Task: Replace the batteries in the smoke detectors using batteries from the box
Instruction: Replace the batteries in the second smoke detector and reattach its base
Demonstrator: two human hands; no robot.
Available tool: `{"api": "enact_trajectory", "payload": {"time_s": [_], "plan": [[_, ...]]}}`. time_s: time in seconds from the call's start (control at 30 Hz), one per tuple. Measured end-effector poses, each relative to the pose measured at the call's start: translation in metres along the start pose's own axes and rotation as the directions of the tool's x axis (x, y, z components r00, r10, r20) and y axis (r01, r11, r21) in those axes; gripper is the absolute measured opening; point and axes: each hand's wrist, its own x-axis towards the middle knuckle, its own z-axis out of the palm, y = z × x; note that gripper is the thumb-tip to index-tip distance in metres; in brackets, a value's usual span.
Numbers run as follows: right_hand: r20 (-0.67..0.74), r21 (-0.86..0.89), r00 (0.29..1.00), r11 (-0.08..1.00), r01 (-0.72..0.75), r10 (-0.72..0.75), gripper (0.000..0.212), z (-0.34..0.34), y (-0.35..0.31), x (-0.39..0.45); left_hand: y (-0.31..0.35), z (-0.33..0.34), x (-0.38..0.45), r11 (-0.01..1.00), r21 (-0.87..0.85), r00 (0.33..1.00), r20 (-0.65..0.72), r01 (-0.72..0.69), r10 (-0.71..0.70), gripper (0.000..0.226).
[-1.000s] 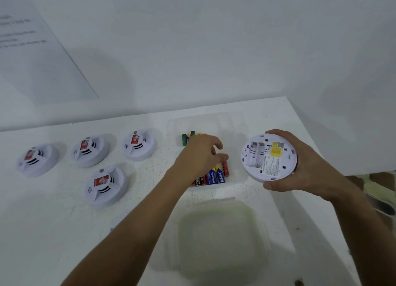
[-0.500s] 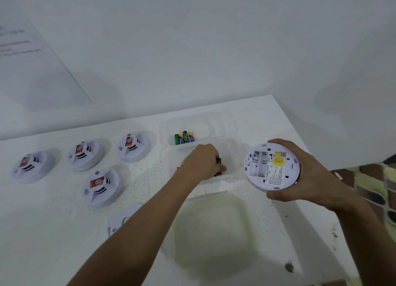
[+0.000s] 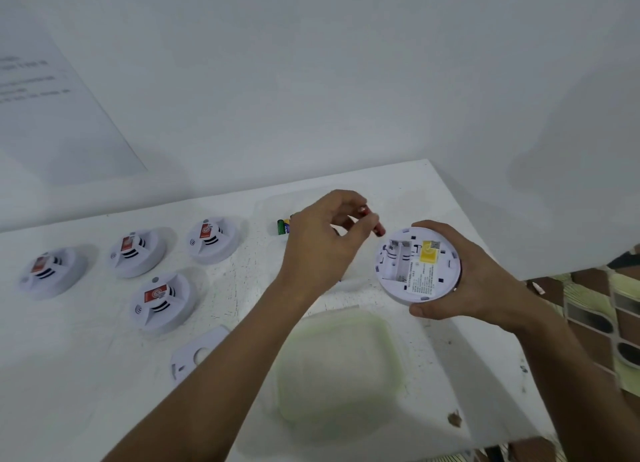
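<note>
Pinching a red battery point(image 3: 373, 223) in left hand point(image 3: 322, 246) beside detector point(image 3: 417, 265)

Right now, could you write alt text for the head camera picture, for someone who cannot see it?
A person's left hand pinches a red battery just beside the open battery bay of a white smoke detector gripped in the right hand. Four more detectors, a clear box and its lid sit on the white table.

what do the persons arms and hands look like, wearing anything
Both forearms are bare as far as the view shows, with no sleeves in sight. The left hand and the right hand wear no gloves. No rings, watch or wristbands show on the visible parts, and no markings can be made out.
</note>
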Motion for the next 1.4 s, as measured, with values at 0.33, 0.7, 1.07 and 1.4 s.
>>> {"api": "enact_trajectory", "payload": {"time_s": [0.33, 0.7, 1.07, 1.4], "plan": [[0.020, 0.006, 0.994, 0.994, 0.106, -0.106, 0.093, 0.009, -0.010, 0.003, -0.006, 0.011, -0.019, 0.984, 0.157, 0.981, 0.186, -0.085, 0.055, 0.028], [0.052, -0.008, 0.994, 0.995, 0.096, -0.095, 0.092, 0.004, -0.007, 0.012, -0.017, -0.011, -0.015, 0.990, 0.138, 0.856, 0.516, -0.035, -0.042, 0.085], [0.087, 0.007, 0.995, 0.998, 0.056, -0.057, 0.091, 0.008, 0.010, 0.022, -0.023, -0.015, -0.007, 0.978, 0.209, 0.811, 0.574, -0.011, -0.113, 0.081], [0.137, -0.021, 0.990, 0.999, 0.025, -0.022, 0.094, 0.009, 0.023, 0.025, -0.037, -0.012, -0.006, 0.983, 0.177, 0.813, 0.564, 0.050, -0.143, 0.080]]}}
